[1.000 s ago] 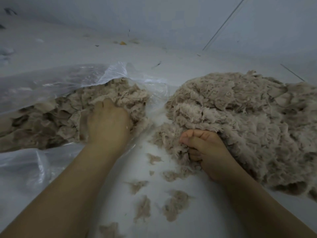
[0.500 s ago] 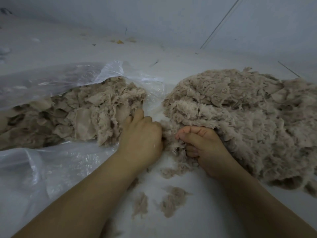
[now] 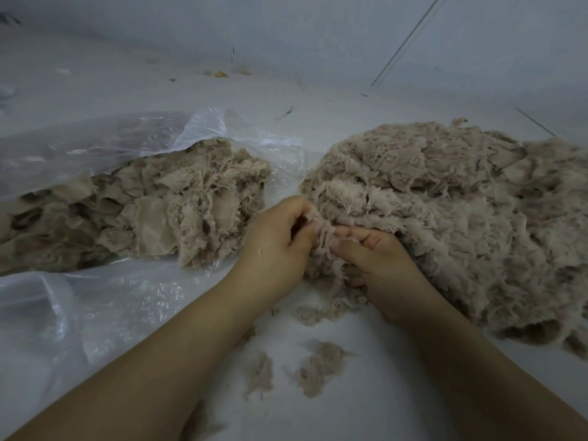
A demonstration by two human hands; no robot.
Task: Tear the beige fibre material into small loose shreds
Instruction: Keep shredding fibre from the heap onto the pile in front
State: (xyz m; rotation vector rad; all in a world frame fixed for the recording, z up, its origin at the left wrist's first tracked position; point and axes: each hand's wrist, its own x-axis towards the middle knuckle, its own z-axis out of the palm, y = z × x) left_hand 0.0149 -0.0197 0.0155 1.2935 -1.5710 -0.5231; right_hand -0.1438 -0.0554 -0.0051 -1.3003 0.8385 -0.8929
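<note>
Now: left hand [image 3: 276,249] and right hand [image 3: 375,262] both pinch one beige fibre tuft [image 3: 321,237] between them, at near-left edge of big fluffy beige shred heap [image 3: 445,211]. Tuft spans hand to hand; pull apart sideways looks next.

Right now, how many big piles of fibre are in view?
2. One pile lies left, partly inside the clear bag. The other pile lies right on the bare surface, running off frame. Small loose tufts lie nearer the camera.
</note>
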